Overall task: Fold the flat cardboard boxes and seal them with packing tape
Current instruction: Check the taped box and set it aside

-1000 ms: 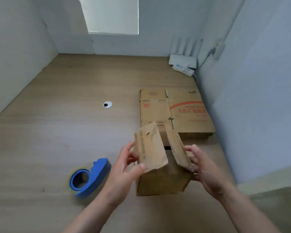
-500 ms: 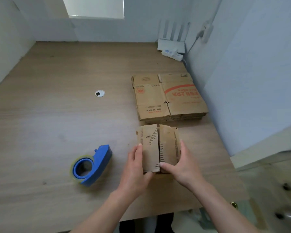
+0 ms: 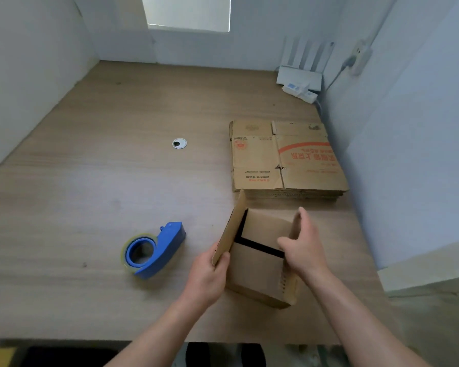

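Head view: the box (image 3: 257, 271) stands on the table (image 3: 90, 181) near its front edge, before the flat stack (image 3: 286, 157).
Change: the outer flaps, closed a moment ago, are now spread apart.
Left hand (image 3: 210, 274): pinches the left flap (image 3: 232, 229).
Right hand (image 3: 305, 247): grips the right flap (image 3: 294, 225).
Meaning: sealing looks delayed; the tape dispenser (image 3: 154, 250) lies apart.

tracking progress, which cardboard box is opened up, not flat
The box gripped by the left hand and right hand, flaps standing up; the others lie flat in a stack behind it.

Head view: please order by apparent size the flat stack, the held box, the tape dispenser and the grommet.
1. Flat stack and held box: alike; the box is nearer, so unranked.
2. Tape dispenser.
3. Grommet.
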